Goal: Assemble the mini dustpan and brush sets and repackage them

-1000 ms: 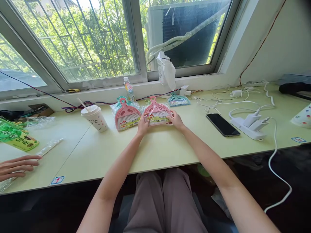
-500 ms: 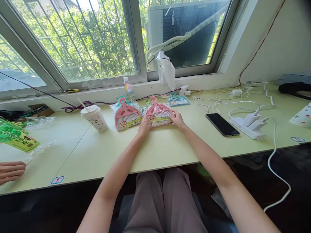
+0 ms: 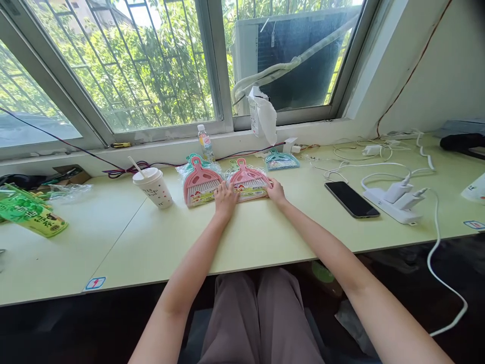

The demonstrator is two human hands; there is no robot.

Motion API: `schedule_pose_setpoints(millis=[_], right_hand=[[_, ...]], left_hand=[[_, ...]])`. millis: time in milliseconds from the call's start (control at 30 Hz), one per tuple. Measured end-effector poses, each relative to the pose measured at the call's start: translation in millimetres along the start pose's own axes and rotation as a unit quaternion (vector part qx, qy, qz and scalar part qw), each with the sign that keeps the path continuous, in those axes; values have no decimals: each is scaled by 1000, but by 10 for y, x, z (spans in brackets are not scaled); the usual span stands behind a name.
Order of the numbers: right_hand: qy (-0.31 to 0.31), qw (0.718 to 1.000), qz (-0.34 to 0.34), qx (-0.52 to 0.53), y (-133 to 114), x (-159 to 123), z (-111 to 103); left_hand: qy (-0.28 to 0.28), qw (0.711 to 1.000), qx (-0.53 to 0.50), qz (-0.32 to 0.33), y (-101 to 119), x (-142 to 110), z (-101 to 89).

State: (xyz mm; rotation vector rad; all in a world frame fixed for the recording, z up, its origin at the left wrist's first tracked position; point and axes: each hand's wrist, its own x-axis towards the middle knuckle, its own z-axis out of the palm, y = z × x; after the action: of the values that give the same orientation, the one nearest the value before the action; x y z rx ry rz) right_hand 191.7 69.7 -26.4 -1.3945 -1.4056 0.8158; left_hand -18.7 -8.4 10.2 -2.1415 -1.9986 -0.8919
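Two plastic-wrapped sets of a pink dustpan with a white-bristled brush lie side by side on the table, green handles showing behind them. My left hand (image 3: 226, 199) rests at the gap between them, its fingers stretched over the near right corner of the left dustpan set (image 3: 202, 184) and beside the left edge of the right dustpan set (image 3: 248, 179). On the right edge of that right set, my right hand (image 3: 276, 192) has its thumb and fingers closed. Further back lies a blue-green wrapped dustpan set (image 3: 282, 161), touched by neither hand.
Left of the sets stands a white cup with a straw (image 3: 152, 188); a bottle (image 3: 205, 143) is behind them. To the right are a phone (image 3: 351, 199) and a power strip (image 3: 392, 205) with cables. A green snack bag (image 3: 32, 215) lies far left.
My left hand has shifted slightly left on the wrapped sets, its fingers now more spread. My right hand stays on the right set. Another person's hand at the far left has left the view.
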Motion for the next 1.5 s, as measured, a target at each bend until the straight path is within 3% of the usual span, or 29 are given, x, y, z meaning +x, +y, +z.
schedule_pose_setpoints(millis=[167, 267, 333, 400, 533, 700, 800, 900, 1033, 1233, 1500], right_hand=[[40, 996, 23, -77, -101, 149, 137], [61, 992, 35, -103, -186, 222, 245], [52, 991, 36, -115, -239, 256, 306], [30, 986, 35, -161, -282, 282, 347], [5, 966, 17, -259, -317, 310, 384], [47, 947, -44, -316, -276, 314, 433], [43, 938, -42, -341, -245, 341, 436], [38, 945, -18, -325, -200, 403, 339], [114, 933, 18, -341, -69, 508, 88], [-2, 898, 21, -439, 73, 576, -12], [6, 891, -17, -454, 38, 581, 39]], left_hand=[[16, 995, -51, 88, -11, -3, -4], [-72, 977, -81, 184, 16, -22, 18], [-141, 964, -89, 209, 19, -32, 57], [-175, 963, -83, 188, 2, -32, 103], [-188, 972, -53, 133, -52, -6, 168], [-218, 966, -67, 121, -73, 11, 183], [-222, 965, -83, 114, -67, 5, 176], [-224, 965, -90, 103, -67, -1, 170], [-226, 964, -100, 95, -84, -7, 177], [-232, 963, -97, 99, -98, -5, 188], [-231, 963, -98, 101, -87, -3, 194]])
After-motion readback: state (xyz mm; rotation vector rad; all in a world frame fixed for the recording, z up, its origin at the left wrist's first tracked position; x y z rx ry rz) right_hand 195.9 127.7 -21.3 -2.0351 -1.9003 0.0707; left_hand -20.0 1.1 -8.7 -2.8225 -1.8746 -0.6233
